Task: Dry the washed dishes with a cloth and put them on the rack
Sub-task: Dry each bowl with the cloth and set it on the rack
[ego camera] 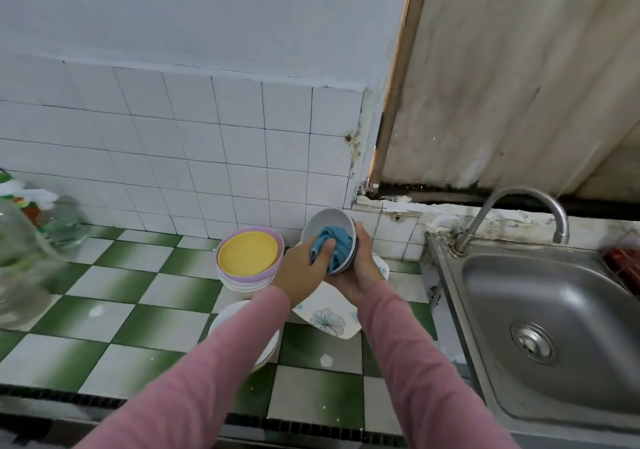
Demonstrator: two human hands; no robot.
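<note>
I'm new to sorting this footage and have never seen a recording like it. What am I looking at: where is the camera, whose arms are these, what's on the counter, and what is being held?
There is no machine here. A person wears one wide-angle camera on the head, and it looks down at their own arms in pink sleeves. The right hand grips a white bowl, which is tilted toward the camera. The left hand holds a bunched blue cloth inside it. On the green-and-white tiled counter stand a stack of bowls with a yellow plate on top, white plates partly hidden by the left arm, and a square flowered plate. A steel sink with a tap is on the right.
</note>
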